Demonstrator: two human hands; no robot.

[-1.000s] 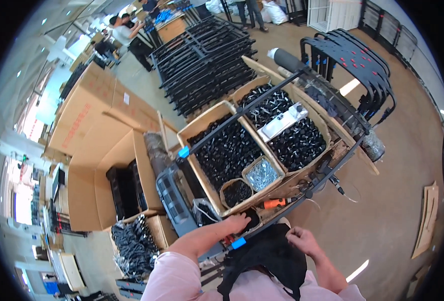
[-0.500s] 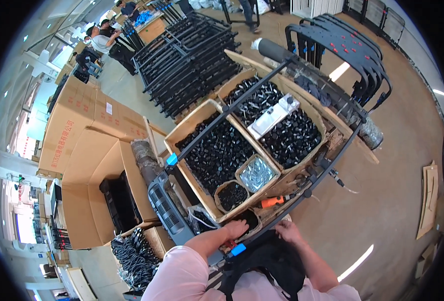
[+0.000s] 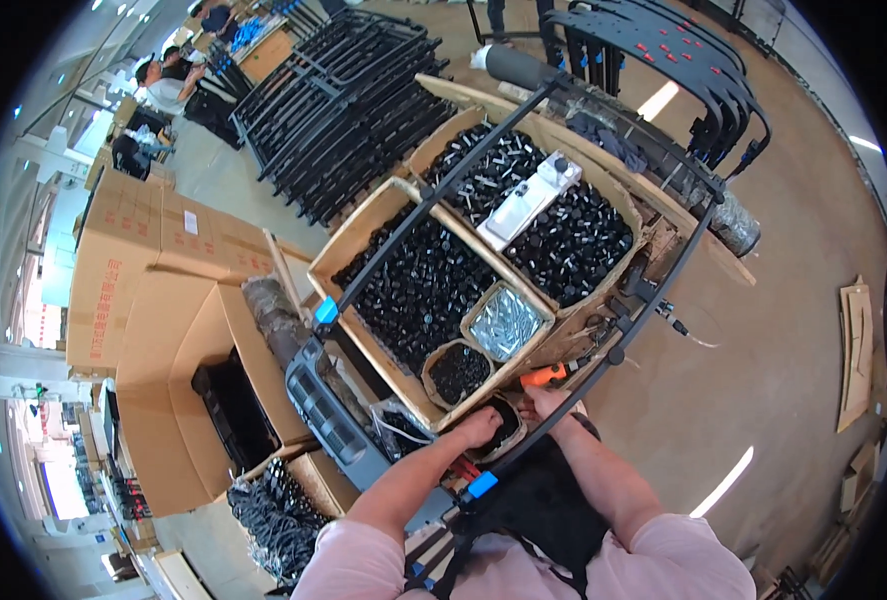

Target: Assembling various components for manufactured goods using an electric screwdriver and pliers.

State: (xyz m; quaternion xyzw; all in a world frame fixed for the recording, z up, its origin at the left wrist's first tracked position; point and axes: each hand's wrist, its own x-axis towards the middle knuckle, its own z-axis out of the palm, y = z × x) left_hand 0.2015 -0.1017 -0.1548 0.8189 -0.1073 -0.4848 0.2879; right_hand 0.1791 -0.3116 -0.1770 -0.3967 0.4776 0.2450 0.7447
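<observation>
My left hand (image 3: pixel 481 427) reaches in at the rim of a small container (image 3: pixel 510 428) of dark contents, its fingers curled and their tips hidden. Close by, my right hand (image 3: pixel 543 404) lies on the far side of the near black bar, fingers drawn together; whatever they hold is too small to make out. Just beyond it rests an orange-bodied hand tool (image 3: pixel 545 376). A black tubular frame (image 3: pixel 603 372) with blue end pieces (image 3: pixel 481 485) spans the work area around my hands. Small tubs of black screws (image 3: pixel 460 372) and silver pins (image 3: pixel 506 322) stand farther off.
Two large bins hold black knob-like parts (image 3: pixel 413 290); a white block-shaped fixture (image 3: pixel 531 200) lies across the right one. At left are a grey slotted housing (image 3: pixel 325 408), an open carton (image 3: pixel 163 420) and bundled black cables (image 3: pixel 278 520). Black frames (image 3: pixel 343 110) are stacked behind; people stand far left.
My right hand has moved forward and left past the near bar, toward the orange tool. My left hand stays at the small container. The whole view has shifted slightly.
</observation>
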